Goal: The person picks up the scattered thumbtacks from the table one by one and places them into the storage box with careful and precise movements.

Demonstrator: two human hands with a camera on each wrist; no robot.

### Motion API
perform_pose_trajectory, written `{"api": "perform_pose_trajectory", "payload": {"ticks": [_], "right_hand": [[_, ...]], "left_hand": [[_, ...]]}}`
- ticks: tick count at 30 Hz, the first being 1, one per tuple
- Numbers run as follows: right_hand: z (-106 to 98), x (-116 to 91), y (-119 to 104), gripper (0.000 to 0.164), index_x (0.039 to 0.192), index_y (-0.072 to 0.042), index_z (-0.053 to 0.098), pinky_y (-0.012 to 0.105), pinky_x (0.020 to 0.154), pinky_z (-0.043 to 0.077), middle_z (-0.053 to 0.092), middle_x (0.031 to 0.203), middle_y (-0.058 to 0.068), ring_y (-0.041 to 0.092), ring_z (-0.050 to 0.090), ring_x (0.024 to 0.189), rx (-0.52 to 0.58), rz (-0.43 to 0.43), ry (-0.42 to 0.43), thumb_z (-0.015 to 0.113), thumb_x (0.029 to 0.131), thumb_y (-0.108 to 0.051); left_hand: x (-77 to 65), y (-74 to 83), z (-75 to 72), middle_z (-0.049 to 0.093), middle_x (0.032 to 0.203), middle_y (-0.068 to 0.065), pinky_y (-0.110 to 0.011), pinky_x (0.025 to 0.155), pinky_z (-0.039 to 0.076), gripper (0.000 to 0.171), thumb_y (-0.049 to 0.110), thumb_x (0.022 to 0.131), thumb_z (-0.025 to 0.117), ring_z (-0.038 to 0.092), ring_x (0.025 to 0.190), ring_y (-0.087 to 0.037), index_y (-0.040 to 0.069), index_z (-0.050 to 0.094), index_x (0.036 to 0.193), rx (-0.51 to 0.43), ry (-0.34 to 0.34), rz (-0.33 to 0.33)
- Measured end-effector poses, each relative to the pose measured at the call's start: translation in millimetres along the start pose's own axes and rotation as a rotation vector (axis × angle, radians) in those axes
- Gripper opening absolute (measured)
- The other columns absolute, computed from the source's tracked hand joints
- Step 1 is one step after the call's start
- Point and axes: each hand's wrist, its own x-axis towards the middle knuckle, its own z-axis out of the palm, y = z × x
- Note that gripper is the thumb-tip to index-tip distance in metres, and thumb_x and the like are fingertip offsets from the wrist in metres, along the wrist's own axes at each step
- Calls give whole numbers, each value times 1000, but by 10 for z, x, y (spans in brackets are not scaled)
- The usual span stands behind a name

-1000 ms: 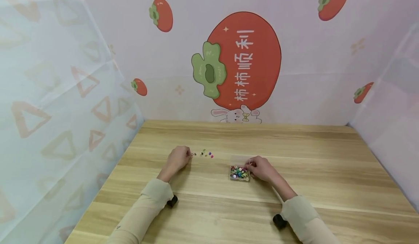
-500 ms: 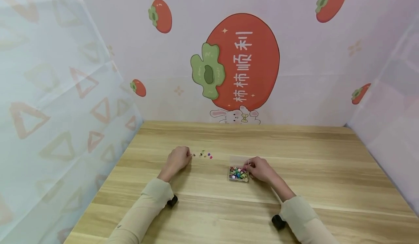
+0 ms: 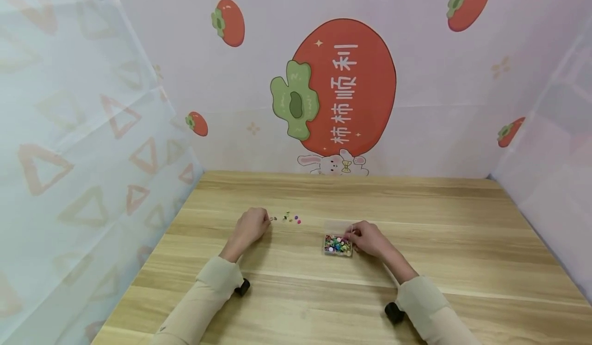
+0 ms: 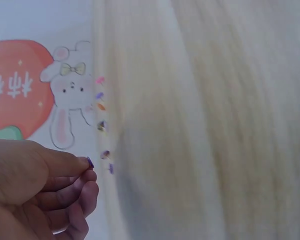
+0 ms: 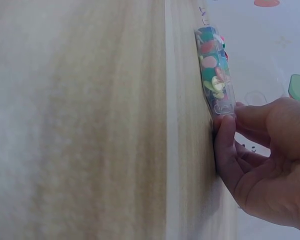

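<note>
Small and purple, a thumbtack (image 4: 90,162) is pinched between the thumb and index finger of my left hand (image 3: 251,225), low over the table. Just right of that hand, several loose thumbtacks (image 3: 296,217) lie scattered; a pink one and purple ones show in the left wrist view. A clear plastic box (image 5: 215,70) full of colourful tacks stands on the table with its see-through lid (image 3: 335,227) tipped back. My right hand (image 3: 368,238) grips the box's right end, its thumb and fingertips at the corner. Its far fingers are partly hidden.
The wood-grain table (image 3: 296,293) meets a printed back wall (image 3: 250,88) with persimmon drawings. Patterned sheets (image 3: 92,129) close the left and right sides. A black wrist device (image 3: 394,313) sits under each sleeve cuff.
Hardly anything differs. The left forearm has shifted slightly, while its fingers stay beside the loose tacks. The right hand keeps its grip on the box.
</note>
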Motion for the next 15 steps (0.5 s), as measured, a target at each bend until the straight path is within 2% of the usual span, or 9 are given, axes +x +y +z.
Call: {"api": "perform_pose_trajectory", "payload": {"ticks": [6, 10, 15], "right_hand": [[-9, 1, 25, 13, 91, -5, 71, 25, 49, 43, 62, 60, 3, 11, 52, 49, 0, -23, -5, 58, 93, -9], [-12, 7, 30, 13, 92, -6, 71, 25, 51, 44, 62, 60, 3, 11, 52, 49, 14, -14, -15, 58, 94, -10], [-23, 8, 31, 13, 92, -6, 71, 27, 51, 43, 62, 59, 3, 11, 51, 48, 4, -27, -14, 58, 94, -10]], "left_hand": [[-54, 190, -12, 66, 75, -4, -28, 54, 48, 11, 10, 89, 64, 51, 58, -11, 7, 64, 79, -22, 16, 80], [-66, 355, 29, 64, 71, -2, -27, 55, 48, 10, 11, 88, 65, 52, 58, -10, 8, 65, 79, -10, 10, 174], [-94, 598, 98, 67, 75, -1, -25, 58, 50, 8, 9, 88, 65, 54, 63, -8, 9, 67, 80, -7, -22, 282]]}}
